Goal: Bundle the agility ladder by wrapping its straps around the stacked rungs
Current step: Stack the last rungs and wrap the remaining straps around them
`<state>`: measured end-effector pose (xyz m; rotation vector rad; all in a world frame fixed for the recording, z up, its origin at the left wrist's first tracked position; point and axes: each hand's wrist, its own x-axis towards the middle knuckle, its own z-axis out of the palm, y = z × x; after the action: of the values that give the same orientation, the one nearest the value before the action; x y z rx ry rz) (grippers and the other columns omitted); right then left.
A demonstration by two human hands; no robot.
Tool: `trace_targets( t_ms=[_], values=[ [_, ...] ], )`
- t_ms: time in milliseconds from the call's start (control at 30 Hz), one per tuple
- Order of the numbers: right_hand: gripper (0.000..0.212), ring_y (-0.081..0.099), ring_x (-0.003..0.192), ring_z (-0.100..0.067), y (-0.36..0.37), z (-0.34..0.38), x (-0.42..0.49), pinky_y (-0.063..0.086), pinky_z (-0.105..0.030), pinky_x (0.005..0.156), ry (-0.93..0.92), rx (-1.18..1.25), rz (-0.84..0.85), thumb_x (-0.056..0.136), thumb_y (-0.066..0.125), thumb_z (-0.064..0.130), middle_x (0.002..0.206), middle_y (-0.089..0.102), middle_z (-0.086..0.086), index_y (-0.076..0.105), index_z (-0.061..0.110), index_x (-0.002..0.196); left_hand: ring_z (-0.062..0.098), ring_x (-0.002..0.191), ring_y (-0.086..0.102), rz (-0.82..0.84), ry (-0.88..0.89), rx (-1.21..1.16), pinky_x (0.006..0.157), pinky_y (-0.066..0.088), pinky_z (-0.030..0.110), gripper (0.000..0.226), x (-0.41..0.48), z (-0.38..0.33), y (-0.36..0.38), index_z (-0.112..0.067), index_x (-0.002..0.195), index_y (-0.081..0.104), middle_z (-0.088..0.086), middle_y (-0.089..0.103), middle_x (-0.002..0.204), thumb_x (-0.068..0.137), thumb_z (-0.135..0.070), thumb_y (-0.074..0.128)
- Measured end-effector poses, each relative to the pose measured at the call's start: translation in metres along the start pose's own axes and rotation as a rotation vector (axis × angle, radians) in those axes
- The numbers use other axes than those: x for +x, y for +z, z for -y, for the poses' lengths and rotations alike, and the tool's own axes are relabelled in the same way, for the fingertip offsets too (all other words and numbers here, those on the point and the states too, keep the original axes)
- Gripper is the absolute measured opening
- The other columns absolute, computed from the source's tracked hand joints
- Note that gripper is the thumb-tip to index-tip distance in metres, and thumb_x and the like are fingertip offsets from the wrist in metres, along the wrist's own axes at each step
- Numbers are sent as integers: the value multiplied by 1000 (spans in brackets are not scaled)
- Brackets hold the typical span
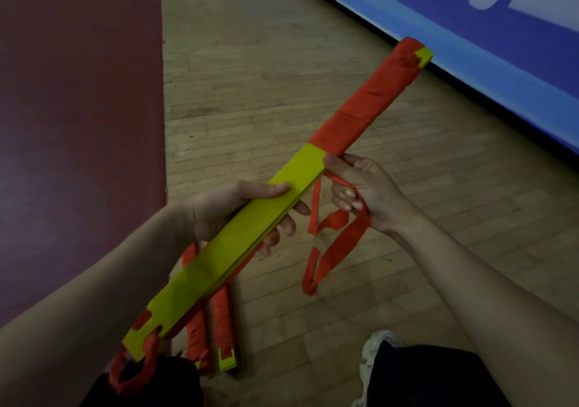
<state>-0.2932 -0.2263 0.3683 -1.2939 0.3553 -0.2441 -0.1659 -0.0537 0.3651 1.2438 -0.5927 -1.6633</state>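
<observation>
The left hand (232,209) curls round the middle of the stacked flat yellow plastic rungs (200,281). Just beside it, the right hand (363,193) grips the loose orange fabric strap (333,253), which loops down below it; beyond its thumb, strap windings cover the rungs.

Flat rung stack (238,240), yellow-green, up in the air, slanting from near left to far right. Far half wound tight in orange strap (360,108), tip left bare; near half bare too. Below the middle, a loose loop (332,250) of the same strap, hanging limp and twisted.
</observation>
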Motion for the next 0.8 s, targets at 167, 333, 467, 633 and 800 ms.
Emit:
trace_targets(
  t_ms=[167,333,467,633,800],
  values=[
    [15,46,38,-8,-7,-7,2,41,-18,41,14,-231,4,90,60,22,50,50,2,64,7,91,14,52,42,-63,-2,-50,50,36,25,62,6,3,-7,-6,103,67,6,49,70,90,-58,36],
    [13,63,53,-13,-11,-13,1,50,-22,48,79,-338,-13,90,64,22,63,66,-3,66,10,85,13,53,41,-168,54,2,51,36,25,59,8,3,-4,-6,103,63,3,50,70,93,-56,34],
    [11,66,55,-16,-10,-15,-1,54,-26,53,-1,-434,-99,89,67,20,67,70,-6,66,11,84,14,52,43,-236,96,10,50,39,25,60,12,1,-3,-5,103,63,3,51,71,96,-56,31],
    [15,66,53,-15,-11,-14,-3,51,-24,50,7,-458,-155,89,66,23,65,70,-6,67,10,83,14,52,44,-284,132,-11,49,39,25,61,15,0,-4,-5,104,63,2,55,71,96,-57,31],
    [28,65,51,-15,-6,-14,-4,53,-24,51,25,-488,-106,96,57,27,62,69,-6,66,6,80,13,59,47,-418,109,78,54,42,26,59,22,5,0,-5,104,65,2,53,74,94,-57,40]
  ],
)
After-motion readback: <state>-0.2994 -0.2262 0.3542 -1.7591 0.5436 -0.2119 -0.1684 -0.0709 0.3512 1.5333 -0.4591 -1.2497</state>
